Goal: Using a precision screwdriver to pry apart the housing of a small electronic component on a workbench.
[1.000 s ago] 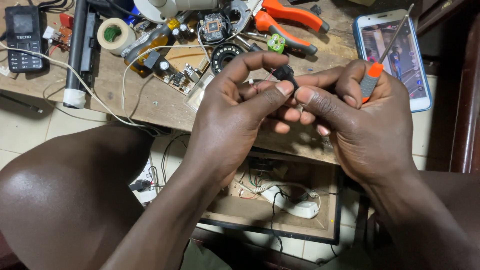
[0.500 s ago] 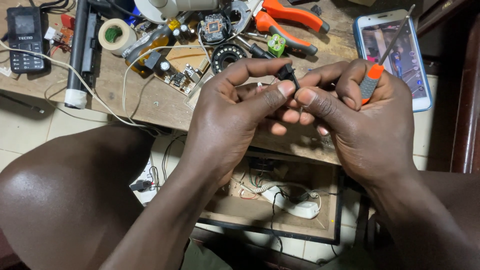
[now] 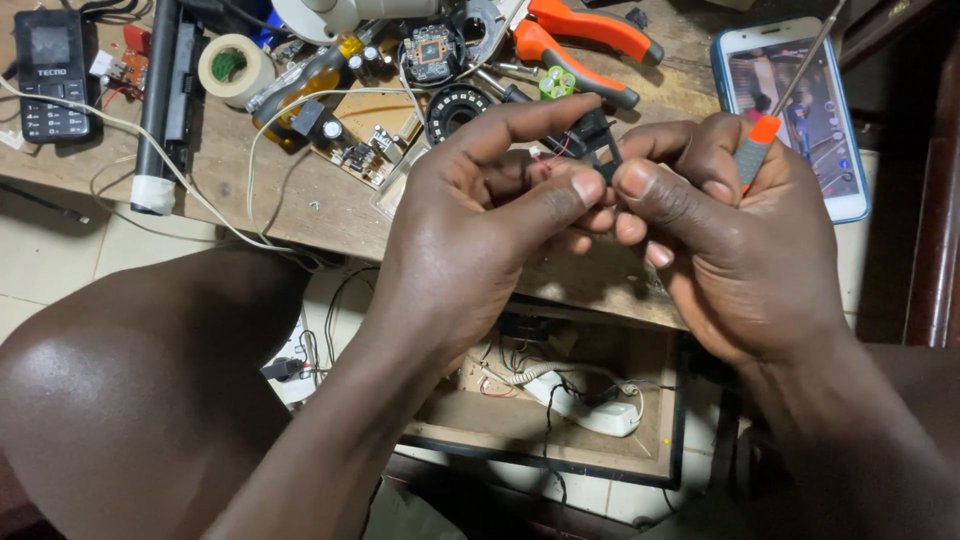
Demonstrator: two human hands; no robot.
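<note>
Both hands are pinching a small black plastic part with thin red wires (image 3: 590, 135): the left hand (image 3: 480, 230) and right hand (image 3: 740, 230) fingers are clamped on it. The orange-handled screwdriver (image 3: 765, 125) is tucked idle in the right hand, so the work looks unfinished.

Head camera looks steeply down, close over workbench (image 3: 250, 200)

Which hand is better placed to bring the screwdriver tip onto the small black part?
Right, probably. The right hand holds the orange-handled screwdriver, while the left hand pinches the small black part with thumb and forefinger.
</note>
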